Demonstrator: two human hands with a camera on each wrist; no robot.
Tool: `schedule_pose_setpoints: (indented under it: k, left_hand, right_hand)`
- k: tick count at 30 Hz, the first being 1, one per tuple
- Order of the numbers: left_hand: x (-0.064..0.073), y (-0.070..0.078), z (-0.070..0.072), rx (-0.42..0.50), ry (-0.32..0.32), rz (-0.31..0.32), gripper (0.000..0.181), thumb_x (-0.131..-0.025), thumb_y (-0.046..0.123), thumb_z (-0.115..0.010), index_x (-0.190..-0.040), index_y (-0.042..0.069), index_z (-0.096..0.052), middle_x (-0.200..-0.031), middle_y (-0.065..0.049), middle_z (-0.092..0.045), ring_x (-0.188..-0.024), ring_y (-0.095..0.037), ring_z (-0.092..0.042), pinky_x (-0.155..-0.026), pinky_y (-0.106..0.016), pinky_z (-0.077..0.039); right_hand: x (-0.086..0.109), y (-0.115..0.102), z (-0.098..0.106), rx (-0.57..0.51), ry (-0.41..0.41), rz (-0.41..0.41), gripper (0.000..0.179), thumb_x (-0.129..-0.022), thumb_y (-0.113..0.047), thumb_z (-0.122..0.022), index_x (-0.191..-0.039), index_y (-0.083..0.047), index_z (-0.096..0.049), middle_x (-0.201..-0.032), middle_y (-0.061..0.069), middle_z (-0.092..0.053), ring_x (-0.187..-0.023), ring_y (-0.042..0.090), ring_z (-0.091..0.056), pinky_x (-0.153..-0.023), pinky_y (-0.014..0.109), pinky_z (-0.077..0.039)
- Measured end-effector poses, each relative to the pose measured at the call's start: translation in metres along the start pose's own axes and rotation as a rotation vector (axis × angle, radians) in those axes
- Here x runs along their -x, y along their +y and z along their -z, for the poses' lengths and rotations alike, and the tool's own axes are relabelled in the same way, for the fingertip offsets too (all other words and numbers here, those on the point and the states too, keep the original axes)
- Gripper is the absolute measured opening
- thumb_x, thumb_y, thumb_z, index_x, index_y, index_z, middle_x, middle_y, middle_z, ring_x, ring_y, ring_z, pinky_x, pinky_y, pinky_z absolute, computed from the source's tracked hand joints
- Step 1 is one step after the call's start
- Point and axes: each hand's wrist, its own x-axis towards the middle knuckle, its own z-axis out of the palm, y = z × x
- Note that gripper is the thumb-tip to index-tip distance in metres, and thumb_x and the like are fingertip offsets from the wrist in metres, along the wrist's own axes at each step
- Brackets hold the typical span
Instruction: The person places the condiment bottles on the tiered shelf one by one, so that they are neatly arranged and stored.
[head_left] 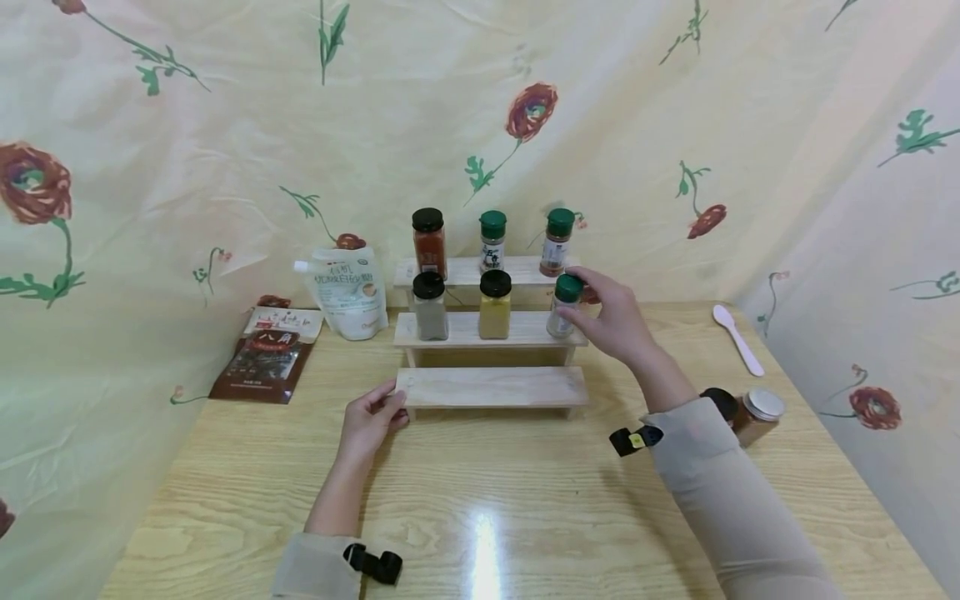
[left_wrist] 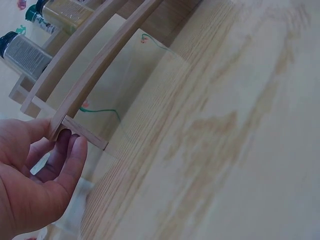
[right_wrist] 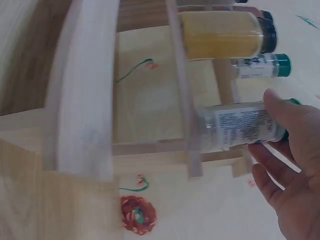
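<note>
A three-step wooden rack [head_left: 491, 387] stands on the table. My left hand [head_left: 369, 427] pinches the left end of its lowest step, thumb on top and fingers beneath, as the left wrist view shows. With my right hand [head_left: 611, 321] I grip a green-capped spice jar [right_wrist: 242, 125] near its cap, at the right end of the middle step. On that same step are a black-capped jar of grey powder [head_left: 431, 317] and a jar of yellow powder [head_left: 495, 315]. The top step bears a red spice jar [head_left: 430, 246] and two green-capped jars, one at the middle [head_left: 492, 242] and another at right [head_left: 557, 243].
Left of the rack stand a white spouted pouch [head_left: 348, 292] and a brown star anise packet [head_left: 268, 354]. A silver-lidded jar [head_left: 761, 408] and a black-lidded jar [head_left: 720, 402] sit by my right forearm. A pink spoon [head_left: 738, 340] lies at far right. Flowered cloth hangs behind.
</note>
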Motion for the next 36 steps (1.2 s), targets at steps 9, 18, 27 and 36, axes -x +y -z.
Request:
schedule_pose_setpoints:
  k: [9,18,27,36]
  left_hand:
    - [0.000,0.001,0.000,0.009,0.000,0.002,0.041,-0.099,0.010,-0.067,-0.138,-0.003,-0.059,-0.098,-0.009,-0.063,-0.081,-0.016,-0.068,-0.079,-0.024,-0.064]
    - [-0.001,-0.001,0.001,0.003,0.000,-0.009,0.040,-0.099,0.007,-0.066,-0.138,-0.004,-0.059,-0.096,-0.010,-0.063,-0.079,-0.015,-0.069,-0.076,-0.023,-0.064]
    - [-0.001,-0.003,0.000,0.006,0.009,-0.013,0.040,-0.100,0.006,-0.065,-0.137,-0.006,-0.058,-0.093,-0.009,-0.063,-0.077,-0.014,-0.069,-0.075,-0.022,-0.064]
    - [-0.001,-0.001,-0.001,0.008,0.025,-0.008,0.039,-0.099,0.005,-0.066,-0.136,-0.005,-0.060,-0.093,-0.009,-0.064,-0.074,-0.012,-0.068,-0.074,-0.024,-0.065]
  right_hand:
    - [0.003,0.002,-0.003,-0.025,-0.043,-0.071,0.069,-0.090,-0.011,-0.079,-0.148,-0.001,-0.044,-0.120,0.021,-0.066,-0.107,0.039,-0.063,-0.095,0.058,-0.056]
    - [0.020,0.011,0.001,-0.046,-0.040,-0.068,0.066,-0.091,-0.015,-0.079,-0.146,-0.002,-0.046,-0.120,0.020,-0.065,-0.106,0.036,-0.064,-0.094,0.058,-0.054]
    - [0.049,0.026,0.015,0.010,-0.036,-0.103,0.064,-0.092,-0.019,-0.078,-0.145,-0.001,-0.048,-0.123,0.020,-0.065,-0.109,0.036,-0.064,-0.096,0.056,-0.054]
    - [0.075,0.035,0.031,0.061,-0.040,-0.098,0.056,-0.093,-0.017,-0.077,-0.140,0.001,-0.054,-0.119,0.019,-0.068,-0.105,0.035,-0.065,-0.094,0.056,-0.053]
